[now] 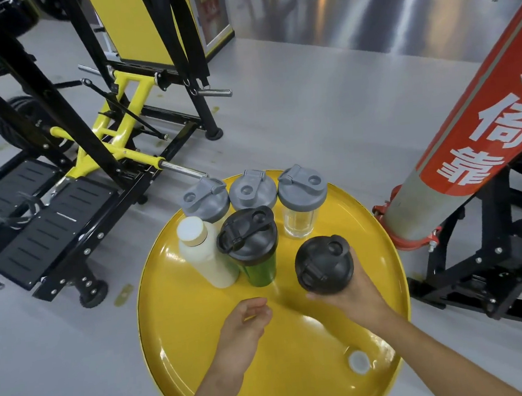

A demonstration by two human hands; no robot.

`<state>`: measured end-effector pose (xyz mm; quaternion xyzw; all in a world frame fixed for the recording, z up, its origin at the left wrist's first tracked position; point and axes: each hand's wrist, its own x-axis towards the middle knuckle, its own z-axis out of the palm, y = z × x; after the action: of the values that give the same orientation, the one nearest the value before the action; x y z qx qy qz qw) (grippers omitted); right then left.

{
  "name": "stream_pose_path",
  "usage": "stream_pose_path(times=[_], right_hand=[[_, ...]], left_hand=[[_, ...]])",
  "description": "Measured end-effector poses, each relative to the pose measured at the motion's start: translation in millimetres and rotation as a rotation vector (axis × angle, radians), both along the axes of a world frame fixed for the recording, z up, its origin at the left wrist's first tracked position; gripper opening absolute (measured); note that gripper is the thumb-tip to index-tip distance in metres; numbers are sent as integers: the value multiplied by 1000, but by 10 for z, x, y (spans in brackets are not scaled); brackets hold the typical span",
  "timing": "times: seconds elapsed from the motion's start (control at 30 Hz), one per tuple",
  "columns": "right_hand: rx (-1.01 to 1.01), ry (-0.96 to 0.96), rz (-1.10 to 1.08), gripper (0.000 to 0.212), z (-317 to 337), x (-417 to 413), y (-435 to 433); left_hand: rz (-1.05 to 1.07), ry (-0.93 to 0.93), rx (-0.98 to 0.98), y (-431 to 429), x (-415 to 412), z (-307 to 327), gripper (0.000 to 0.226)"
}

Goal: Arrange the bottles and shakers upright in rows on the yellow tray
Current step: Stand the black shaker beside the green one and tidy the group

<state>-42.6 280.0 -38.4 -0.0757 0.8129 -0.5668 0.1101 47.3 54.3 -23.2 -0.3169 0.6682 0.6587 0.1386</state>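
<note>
On the round yellow tray (204, 354), three grey-lidded clear shakers stand upright in a back row: left (204, 201), middle (252, 191), right (302, 194). In front of them stand a cream bottle (205, 259) with a white cap and a green shaker (251, 246) with a black lid. My right hand (353, 297) grips a black-lidded shaker (324, 265), held upright to the right of the green one; its base is hidden. My left hand (245, 322) hovers over the tray's middle, holding nothing, fingers loosely curled.
A small white plug (359, 361) sits in the tray's near right. A black and yellow gym machine (62, 183) stands left of the tray. A slanted pillar with a red banner (458, 155) and a black frame (479, 257) stand to the right.
</note>
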Motion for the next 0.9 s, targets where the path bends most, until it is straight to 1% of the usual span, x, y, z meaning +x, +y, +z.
stream_pose_path(times=[0.1,0.23,0.63,0.9], right_hand=[[-135,-105,-73,90,36,-13,-108],[-205,-132,-90,86,65,-46,-188],[-150,-114,-156,80,101,-91,-340],[-140,-130,-147,85,51,-127,-365]], left_hand=[[11,-1,9,-33,24,-4,17],[23,-6,3,-85,61,-16,17],[42,-7,17,-170,104,-38,16],[23,-18,20,-188,109,-54,16]])
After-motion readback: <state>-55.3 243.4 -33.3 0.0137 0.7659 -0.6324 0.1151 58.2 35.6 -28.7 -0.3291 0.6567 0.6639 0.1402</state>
